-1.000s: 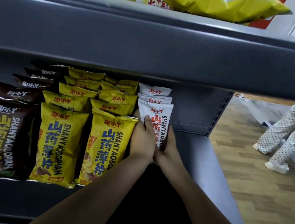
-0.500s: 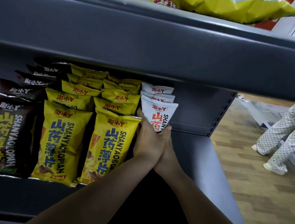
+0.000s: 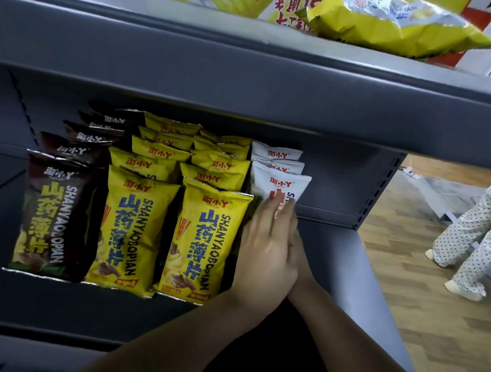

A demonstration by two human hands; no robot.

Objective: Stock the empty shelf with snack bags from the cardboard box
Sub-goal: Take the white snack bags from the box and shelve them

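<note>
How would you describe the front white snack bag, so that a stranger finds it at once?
Look under the dark grey metal shelf, at the rows of snack bags. The rightmost row is white; its front white snack bag stands behind both hands. It alone is touched, and its lower half is hidden.

Both forearms were bare to the bottom edge of the view, no sleeves showing. The left hand (image 3: pixel 265 254) and right hand (image 3: pixel 296 252) wore nothing.
</note>
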